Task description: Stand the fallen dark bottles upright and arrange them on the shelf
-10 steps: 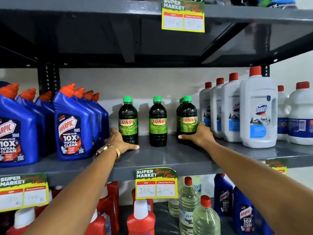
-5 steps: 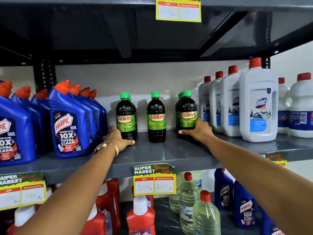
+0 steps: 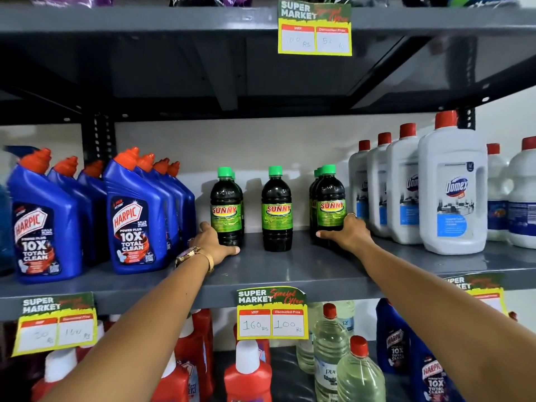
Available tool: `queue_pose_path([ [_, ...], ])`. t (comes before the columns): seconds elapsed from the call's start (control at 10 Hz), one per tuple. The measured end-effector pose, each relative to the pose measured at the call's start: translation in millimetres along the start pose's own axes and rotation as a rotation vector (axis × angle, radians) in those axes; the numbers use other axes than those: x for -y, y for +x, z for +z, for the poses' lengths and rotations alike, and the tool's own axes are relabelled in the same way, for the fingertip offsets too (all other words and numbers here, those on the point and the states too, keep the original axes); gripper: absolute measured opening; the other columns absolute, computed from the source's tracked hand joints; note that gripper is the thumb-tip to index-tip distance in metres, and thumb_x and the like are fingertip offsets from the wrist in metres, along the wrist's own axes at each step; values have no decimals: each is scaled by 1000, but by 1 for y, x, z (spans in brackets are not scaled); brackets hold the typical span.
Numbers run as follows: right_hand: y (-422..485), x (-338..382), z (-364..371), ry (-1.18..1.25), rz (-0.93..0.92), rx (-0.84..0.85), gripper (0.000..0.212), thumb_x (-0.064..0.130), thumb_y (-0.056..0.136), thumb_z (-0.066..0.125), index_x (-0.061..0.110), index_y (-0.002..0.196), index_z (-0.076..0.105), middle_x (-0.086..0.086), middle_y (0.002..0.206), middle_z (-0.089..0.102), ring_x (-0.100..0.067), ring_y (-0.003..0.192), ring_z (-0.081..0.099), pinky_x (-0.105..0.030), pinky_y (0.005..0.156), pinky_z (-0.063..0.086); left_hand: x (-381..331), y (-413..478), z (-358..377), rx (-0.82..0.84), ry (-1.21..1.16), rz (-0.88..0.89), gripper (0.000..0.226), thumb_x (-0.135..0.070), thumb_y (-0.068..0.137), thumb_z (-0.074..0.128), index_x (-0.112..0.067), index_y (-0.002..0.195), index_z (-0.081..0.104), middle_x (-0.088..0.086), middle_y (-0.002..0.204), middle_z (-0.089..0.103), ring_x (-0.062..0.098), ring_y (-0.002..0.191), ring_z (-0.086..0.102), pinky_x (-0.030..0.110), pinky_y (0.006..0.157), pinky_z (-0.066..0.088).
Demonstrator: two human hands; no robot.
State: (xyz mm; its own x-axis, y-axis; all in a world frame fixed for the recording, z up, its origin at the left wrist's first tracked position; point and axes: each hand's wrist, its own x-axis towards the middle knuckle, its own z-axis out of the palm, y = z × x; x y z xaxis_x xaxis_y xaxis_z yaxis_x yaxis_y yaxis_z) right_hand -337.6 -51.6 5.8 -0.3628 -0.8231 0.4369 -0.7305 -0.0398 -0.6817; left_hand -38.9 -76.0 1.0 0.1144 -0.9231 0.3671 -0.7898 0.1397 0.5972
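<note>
Dark bottles with green caps and "SUNNY" labels stand upright on the grey shelf [image 3: 290, 265]. The left dark bottle [image 3: 225, 207] has another directly behind it. My left hand [image 3: 213, 245] wraps its base, thumb across the front. The middle dark bottle [image 3: 276, 208] stands alone, untouched. The right dark bottle [image 3: 330, 204] leads a short row, and my right hand [image 3: 346, 235] grips its lower part from the right side. None of the visible dark bottles is lying down.
Blue Harpic bottles [image 3: 136, 219] crowd the shelf's left side. White Domex bottles [image 3: 452, 190] stand at the right. A price tag [image 3: 272, 313] hangs on the shelf's front edge. Red, clear and blue bottles fill the lower shelf. Another shelf sits overhead.
My left hand has closed in around the left bottle's base, which sits slightly further back. My right hand stays on the right bottle. The view has shifted a little.
</note>
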Motion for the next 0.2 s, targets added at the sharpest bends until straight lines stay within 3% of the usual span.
queue_pose_path([
  [0.1, -1, 1, -1, -25, 9, 32, 82, 50, 64, 82, 3, 124, 50, -18, 121, 59, -34, 110, 57, -39, 92, 49, 0, -3, -1, -8, -37, -3, 90, -38, 67, 81, -5, 130, 26, 18, 131, 52, 37, 119, 51, 45, 101, 43],
  [0.2, -6, 6, -5, 11, 30, -52, 107, 61, 60, 79, -2, 136, 37, -23, 135, 46, -39, 124, 48, -46, 102, 43, 0, -3, -1, -36, -100, -10, 102, -40, 62, 84, -6, 134, 21, 19, 134, 48, 39, 123, 47, 47, 103, 40],
])
